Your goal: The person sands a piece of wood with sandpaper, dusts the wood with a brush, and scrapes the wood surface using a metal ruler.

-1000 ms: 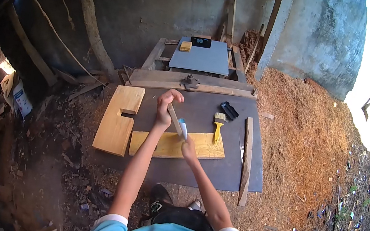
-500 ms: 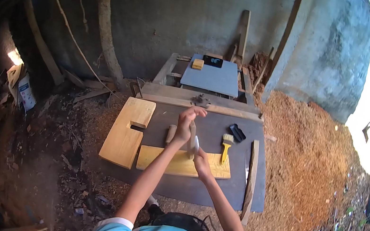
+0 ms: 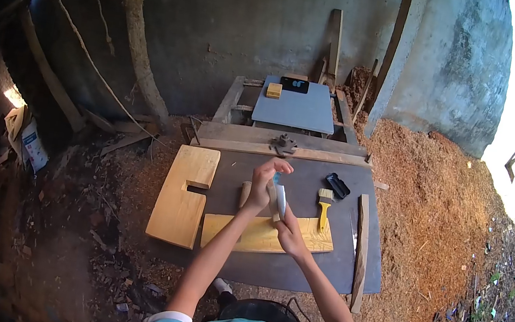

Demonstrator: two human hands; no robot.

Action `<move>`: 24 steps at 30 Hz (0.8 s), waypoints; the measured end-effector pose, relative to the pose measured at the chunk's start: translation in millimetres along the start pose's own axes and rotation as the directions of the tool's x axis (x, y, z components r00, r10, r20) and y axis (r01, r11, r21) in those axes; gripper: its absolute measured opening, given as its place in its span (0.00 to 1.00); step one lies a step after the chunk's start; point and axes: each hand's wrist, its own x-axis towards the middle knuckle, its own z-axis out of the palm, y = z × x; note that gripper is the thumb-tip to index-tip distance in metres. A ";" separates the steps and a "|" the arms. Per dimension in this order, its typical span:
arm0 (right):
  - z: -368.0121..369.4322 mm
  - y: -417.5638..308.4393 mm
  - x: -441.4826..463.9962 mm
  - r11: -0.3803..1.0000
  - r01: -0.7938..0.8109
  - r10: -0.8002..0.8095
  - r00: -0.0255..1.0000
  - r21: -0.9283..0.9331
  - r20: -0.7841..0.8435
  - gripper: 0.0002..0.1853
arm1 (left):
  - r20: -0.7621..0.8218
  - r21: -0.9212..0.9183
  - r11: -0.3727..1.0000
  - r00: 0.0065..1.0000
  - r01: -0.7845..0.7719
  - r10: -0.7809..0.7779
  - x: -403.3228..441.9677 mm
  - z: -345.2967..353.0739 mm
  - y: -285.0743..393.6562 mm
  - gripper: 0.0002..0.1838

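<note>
My left hand (image 3: pixel 263 183) curls its fingers over the top of a flat item with a tan edge and a white face (image 3: pixel 282 199). A bit of blue shows near its upper end. My right hand (image 3: pixel 290 230) grips the lower end. Whether it is one piece or two pressed together, I cannot tell. Under my hands a yellowish board (image 3: pixel 247 233) lies across the dark table. A round wooden piece (image 3: pixel 245 192) is partly hidden behind my left hand. To the right lies a yellow-handled paintbrush (image 3: pixel 324 211).
A notched board (image 3: pixel 182 196) lies on the left of the table (image 3: pixel 320 277). A black tray (image 3: pixel 338 185) and a wood strip (image 3: pixel 361 250) are on the right. Behind a wooden rail (image 3: pixel 228 133), a grey panel (image 3: pixel 294 114) carries a phone (image 3: pixel 294 85) and yellow block (image 3: pixel 274 90).
The white face of the held item has turned more into view, and some blue now shows. Both hands still hold it. The table appears shifted slightly right as the view moved.
</note>
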 end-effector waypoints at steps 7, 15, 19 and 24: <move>-14.3 71.8 1.4 0.963 -0.145 0.188 0.965 -0.228 0.181 0.36 | -0.214 0.029 1.000 0.977 0.005 0.001 -16.5 -17.6 23.5 0.14; -13.2 53.4 17.3 0.969 0.131 -0.082 0.970 -0.209 0.229 0.39 | -0.529 -0.006 0.999 0.848 0.040 -0.037 -20.5 -1.5 34.6 0.05; -23.9 146.0 0.5 0.949 -0.203 0.245 0.957 -0.241 0.156 0.36 | -0.403 0.275 0.960 0.902 -0.043 0.156 -25.5 20.0 33.2 0.08; -14.9 10.1 12.3 0.985 -0.172 0.172 0.985 0.003 -0.021 0.34 | -0.022 0.025 0.999 0.999 0.037 -0.036 -0.4 17.1 19.5 0.11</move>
